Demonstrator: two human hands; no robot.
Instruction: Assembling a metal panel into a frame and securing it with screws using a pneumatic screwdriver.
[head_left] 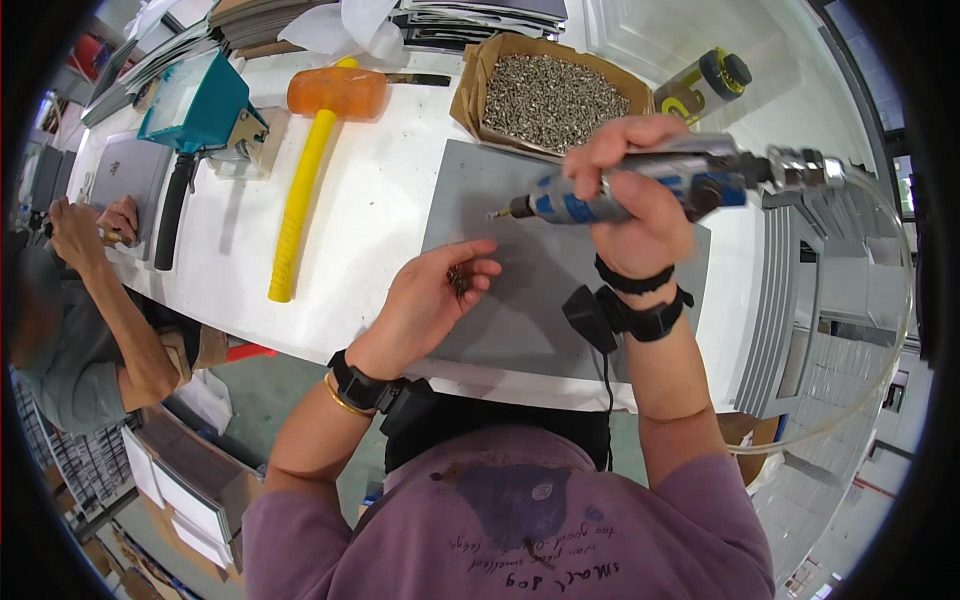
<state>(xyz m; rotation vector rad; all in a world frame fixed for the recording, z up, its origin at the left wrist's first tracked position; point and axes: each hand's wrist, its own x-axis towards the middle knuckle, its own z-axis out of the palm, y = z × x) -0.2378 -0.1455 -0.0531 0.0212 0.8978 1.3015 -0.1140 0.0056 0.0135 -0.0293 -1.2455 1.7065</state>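
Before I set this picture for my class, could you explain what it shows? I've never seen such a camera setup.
There is no robot here: a fisheye camera on the worker's head looks down as they work, so straight edges bend. Their bare right hand grips a blue-and-silver power tool over a grey panel. The bare left hand holds small metal pieces in curled fingers. The white table also bears a cardboard box of small metal parts and an orange mallet.
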